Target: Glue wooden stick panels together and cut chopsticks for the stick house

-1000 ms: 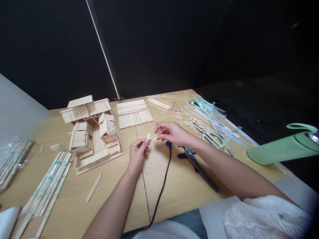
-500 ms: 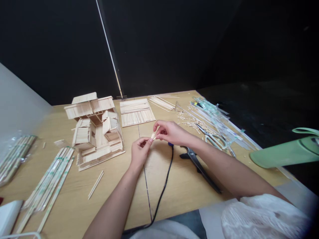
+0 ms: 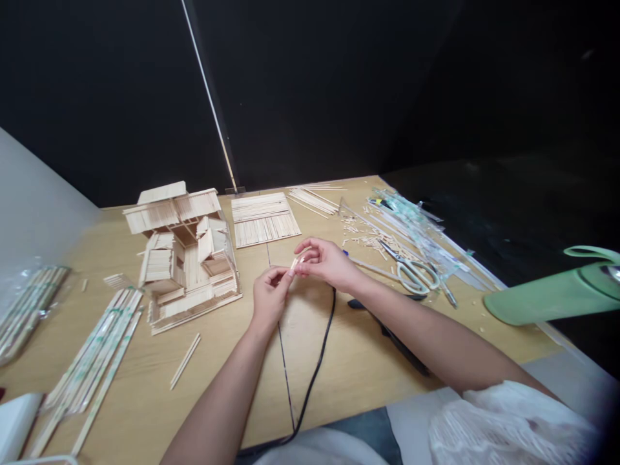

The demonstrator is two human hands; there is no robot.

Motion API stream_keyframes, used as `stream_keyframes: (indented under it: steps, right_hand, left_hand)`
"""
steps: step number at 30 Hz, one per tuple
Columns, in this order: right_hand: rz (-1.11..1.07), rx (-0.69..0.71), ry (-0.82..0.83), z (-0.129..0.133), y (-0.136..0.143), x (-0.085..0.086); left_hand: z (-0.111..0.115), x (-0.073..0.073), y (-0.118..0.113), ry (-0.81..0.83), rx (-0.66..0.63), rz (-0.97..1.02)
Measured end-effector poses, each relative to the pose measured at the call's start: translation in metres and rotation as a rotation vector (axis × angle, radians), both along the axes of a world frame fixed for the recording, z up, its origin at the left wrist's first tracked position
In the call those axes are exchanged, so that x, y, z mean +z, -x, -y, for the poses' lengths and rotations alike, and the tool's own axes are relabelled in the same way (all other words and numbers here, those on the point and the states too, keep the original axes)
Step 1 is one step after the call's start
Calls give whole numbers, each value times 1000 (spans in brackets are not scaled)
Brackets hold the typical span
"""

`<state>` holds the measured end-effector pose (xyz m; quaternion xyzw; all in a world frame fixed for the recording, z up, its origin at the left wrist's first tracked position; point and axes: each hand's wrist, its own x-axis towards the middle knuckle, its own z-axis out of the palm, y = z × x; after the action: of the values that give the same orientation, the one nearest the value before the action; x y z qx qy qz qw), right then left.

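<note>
Between the fingertips of both hands is a short piece of pale wooden stick (image 3: 293, 263). My left hand (image 3: 271, 292) is closed, thumb and forefinger pinching the piece from below. My right hand (image 3: 325, 263) meets it from the right, its thumb and fingers closed at the same small piece; the exact grip is partly hidden. Left of my hands stands a model house (image 3: 191, 258) built of wooden sticks. Behind them lies a flat panel of sticks (image 3: 266, 221). Dark-handled pliers or shears (image 3: 400, 349) lie partly covered by my right forearm.
Scissors (image 3: 411, 271), cut stick bits (image 3: 371, 242) and plastic wrappers (image 3: 416, 223) are at the right, near a green bottle (image 3: 547, 294). Wrapped chopsticks (image 3: 99, 349) and two loose sticks (image 3: 185, 361) lie at the left. A black cable (image 3: 320, 368) crosses the table's front.
My right hand has shifted slightly left, its fingers closer to my left fingertips. The right forearm now covers more of the dark-handled tool, and a pale rod shows beside the scissors.
</note>
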<state>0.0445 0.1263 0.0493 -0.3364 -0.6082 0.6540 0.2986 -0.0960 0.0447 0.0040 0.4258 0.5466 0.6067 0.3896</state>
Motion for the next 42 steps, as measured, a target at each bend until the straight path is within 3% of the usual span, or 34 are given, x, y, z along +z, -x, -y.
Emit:
stream_keyframes:
  steps: [6, 14, 28, 36, 39, 42]
  right_hand:
    - [-90, -46, 114, -1, 7, -8]
    - [-99, -61, 132, -6, 5, -11]
    - [-115, -156, 69, 5, 11, -9]
    - [-104, -171, 54, 9, 12, -18]
    - [-12, -140, -49, 14, 3, -18]
    - [246, -77, -328, 23, -26, -13]
  left_hand:
    - [-2, 0, 6, 17, -27, 6]
    - [-3, 2, 6, 93, -49, 149]
    - [-3, -3, 4, -5, 18, 25]
    - [-2, -10, 3, -108, 85, -143]
    - [-1, -10, 3, -112, 128, -137]
    - [-3, -11, 7, -126, 194, -148]
